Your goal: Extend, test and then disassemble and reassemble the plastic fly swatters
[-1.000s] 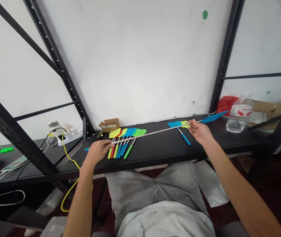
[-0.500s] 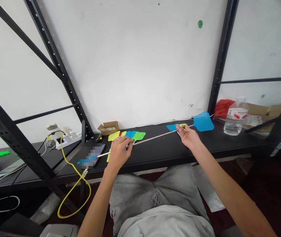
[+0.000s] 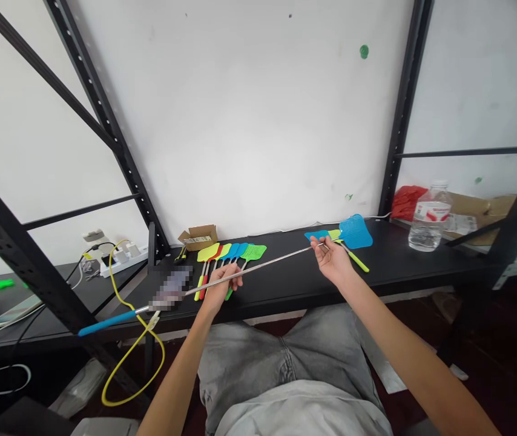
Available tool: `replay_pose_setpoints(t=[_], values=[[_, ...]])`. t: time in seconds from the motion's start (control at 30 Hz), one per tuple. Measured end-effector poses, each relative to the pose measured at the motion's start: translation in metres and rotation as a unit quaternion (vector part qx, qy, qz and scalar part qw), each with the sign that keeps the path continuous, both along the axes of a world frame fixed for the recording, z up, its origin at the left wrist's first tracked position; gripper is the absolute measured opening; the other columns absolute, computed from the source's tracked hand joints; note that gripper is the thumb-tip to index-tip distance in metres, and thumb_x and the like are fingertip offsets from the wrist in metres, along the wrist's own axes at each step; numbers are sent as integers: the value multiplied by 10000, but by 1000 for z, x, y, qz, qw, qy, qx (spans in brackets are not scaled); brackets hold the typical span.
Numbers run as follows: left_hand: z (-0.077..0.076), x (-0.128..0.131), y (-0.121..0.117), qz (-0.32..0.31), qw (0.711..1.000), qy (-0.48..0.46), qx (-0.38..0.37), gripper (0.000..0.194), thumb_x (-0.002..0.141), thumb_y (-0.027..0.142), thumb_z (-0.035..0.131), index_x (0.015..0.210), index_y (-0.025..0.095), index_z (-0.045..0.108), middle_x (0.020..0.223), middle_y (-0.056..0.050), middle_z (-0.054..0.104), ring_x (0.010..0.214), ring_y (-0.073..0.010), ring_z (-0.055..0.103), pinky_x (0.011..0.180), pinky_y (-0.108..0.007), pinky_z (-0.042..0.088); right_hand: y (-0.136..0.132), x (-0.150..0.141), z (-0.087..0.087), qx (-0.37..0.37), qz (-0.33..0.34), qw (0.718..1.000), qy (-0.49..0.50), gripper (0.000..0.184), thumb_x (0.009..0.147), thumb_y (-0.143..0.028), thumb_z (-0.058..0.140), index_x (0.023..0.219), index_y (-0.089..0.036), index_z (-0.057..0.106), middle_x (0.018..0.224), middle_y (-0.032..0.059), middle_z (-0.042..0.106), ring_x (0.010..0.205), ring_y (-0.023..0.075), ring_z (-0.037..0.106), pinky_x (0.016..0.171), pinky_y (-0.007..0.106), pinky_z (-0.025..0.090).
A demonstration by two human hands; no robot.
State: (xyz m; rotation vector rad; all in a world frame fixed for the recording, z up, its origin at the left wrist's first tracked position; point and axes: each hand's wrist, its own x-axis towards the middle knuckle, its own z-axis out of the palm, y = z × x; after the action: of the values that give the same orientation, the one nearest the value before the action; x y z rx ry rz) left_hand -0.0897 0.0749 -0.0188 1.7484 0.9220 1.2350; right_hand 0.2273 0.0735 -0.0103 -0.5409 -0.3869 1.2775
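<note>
Blue swatter now extends farther left.

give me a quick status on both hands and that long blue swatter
Left hand touching long blue swatter mid-shaft; right hand pinching near its head. Handle leftward; swatter crosses yellow cable in view. Swatter row just behind left hand.

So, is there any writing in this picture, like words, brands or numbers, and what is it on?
There is printing, but none I can read:
Red-and-white label on the clear plastic bottle: too blurred.
Pale label on the small open brown cardboard box: too small.
White printed patch by the brown cardboard behind the bottle: too blurred.
Held blue fly swatter with metal shaft: no writing visible.
</note>
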Motion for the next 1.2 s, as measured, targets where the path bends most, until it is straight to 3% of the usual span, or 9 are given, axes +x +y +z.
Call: replay_pose_setpoints(t=[0.07,0.23,0.37,0.47,0.63,0.8,0.9,1.03,1.2], values=[[3,-7,-1,-26,1000,8,-11,367,902,452,492,722,149,597,596,-17,581,535,-108,498,514,-226,395,0,-5,-1,0,-3,1000,9,276,990,-214,447,747,-207,578,863,43,745,756,91,720,625,111,589],[12,-4,-10,-78,995,55,-23,321,876,450,567,984,152,619,657,-11,622,564,-112,519,556,-233,425,0,-12,-7,15,-13,1000,7,284,993,-229,432,744,-211,569,906,56,747,875,124,721,717,157,602],[13,4,-9,-45,999,14,-18,419,920,521,468,815,141,610,627,-25,606,554,-114,520,538,-231,416,-3,-20,-9,28,20,999,-7,260,982,-245,457,751,-204,569,965,87,746,951,165,710,738,194,610],[10,6,-7,-46,998,34,-30,487,918,547,459,673,143,581,574,-28,589,533,-115,516,534,-231,418,-7,-27,-6,31,13,999,17,255,984,-232,451,759,-190,565,977,111,743,940,178,715,720,201,613],[7,8,-7,-57,996,42,-53,493,904,566,476,674,148,598,540,-23,584,519,-119,518,525,-226,415,-11,-32,-2,19,8,997,77,261,991,-193,421,767,-169,553,958,149,740,869,181,729,673,195,611],[7,10,-9,-39,998,-14,-47,494,911,558,466,630,160,549,533,-22,564,522,-118,501,521,-226,409,-12,-35,-2,7,41,995,87,239,981,-173,431,772,-179,547,949,131,744,820,173,732,620,202,611],[10,9,-10,-42,993,-96,-47,467,919,515,473,599,175,489,515,-8,527,514,-113,487,509,-223,393,-14,-39,-3,12,69,995,65,223,962,-175,462,758,-171,552,944,134,744,782,184,732,592,216,606],[16,3,-6,1,980,-199,-24,424,866,433,575,557,186,423,478,35,425,449,-93,441,442,-214,335,-16,-42,-4,15,91,995,34,188,939,-188,495,770,-162,573,961,131,742,715,182,721,523,225,584],[16,-9,1,39,977,-207,-31,349,829,395,610,586,166,510,484,21,477,437,-86,425,414,-205,311,-15,-41,-5,-5,86,996,34,188,934,-196,492,772,-164,583,956,116,743,688,164,707,499,214,561]])
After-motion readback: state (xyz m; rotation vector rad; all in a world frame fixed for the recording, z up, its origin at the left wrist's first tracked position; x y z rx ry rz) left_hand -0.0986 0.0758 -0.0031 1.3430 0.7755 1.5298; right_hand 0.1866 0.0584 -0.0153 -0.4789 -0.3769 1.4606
